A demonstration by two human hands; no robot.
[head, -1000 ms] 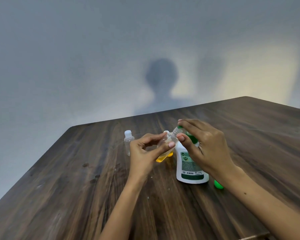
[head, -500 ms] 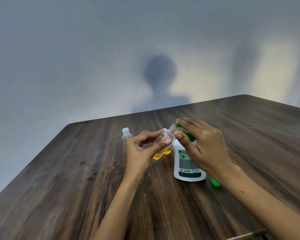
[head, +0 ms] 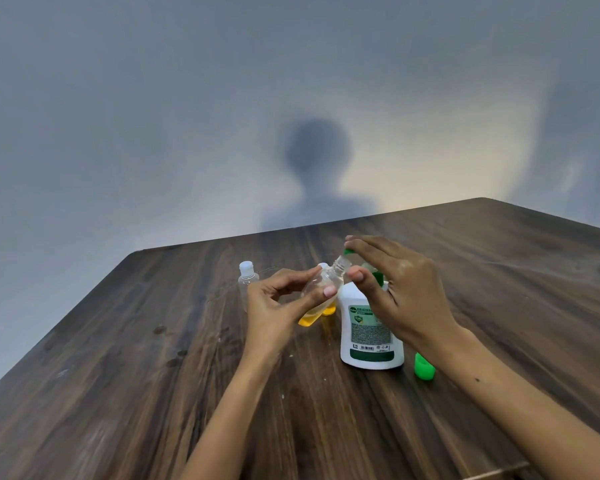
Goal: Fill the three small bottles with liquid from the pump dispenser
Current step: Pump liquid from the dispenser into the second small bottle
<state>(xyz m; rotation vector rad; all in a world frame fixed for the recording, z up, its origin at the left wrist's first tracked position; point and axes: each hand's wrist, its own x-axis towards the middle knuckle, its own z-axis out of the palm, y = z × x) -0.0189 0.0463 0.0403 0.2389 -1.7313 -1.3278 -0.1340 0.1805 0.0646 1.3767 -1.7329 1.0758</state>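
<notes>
Amber liquid low in tilted small bottle [head: 321, 292], pinched in my left grip [head: 278, 306]; right grip [head: 395, 289] presses pump dispenser [head: 369, 327], fingers straight: keep neck under nozzle.

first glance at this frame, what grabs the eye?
Mid-table, the left hand holds a small clear bottle tilted, amber liquid pooled at its low end, its open neck up at the green pump nozzle under the right hand. The white pump dispenser stands beneath. A capped, seemingly empty bottle stands to the left, and a bright green object lies right of the dispenser.
</notes>
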